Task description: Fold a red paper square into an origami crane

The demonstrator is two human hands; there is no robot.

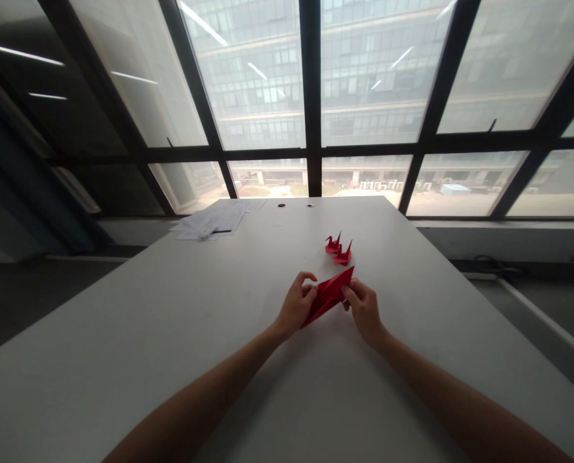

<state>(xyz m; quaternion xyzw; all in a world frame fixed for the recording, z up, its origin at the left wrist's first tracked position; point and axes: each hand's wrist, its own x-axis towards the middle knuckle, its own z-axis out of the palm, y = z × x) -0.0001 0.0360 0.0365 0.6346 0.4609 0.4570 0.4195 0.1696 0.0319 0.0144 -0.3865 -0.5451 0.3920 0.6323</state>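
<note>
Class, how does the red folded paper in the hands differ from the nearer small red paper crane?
The red folded paper is held by the left hand and right hand; the nearer red paper crane rests on the white table. The paper looks larger than the crane. The paper forms a broad, pointed shape; the crane has slim upright points. Both are red and folded.

The camera is worn on the person's head and looks forward and down, along the white table (137, 347) to the windows (262, 77) behind its far end. It is above and behind the left hand (298, 302) and the right hand (365, 310), which appear rather small, near the middle, while the bottom edge cuts both forearms (214, 392).
</note>
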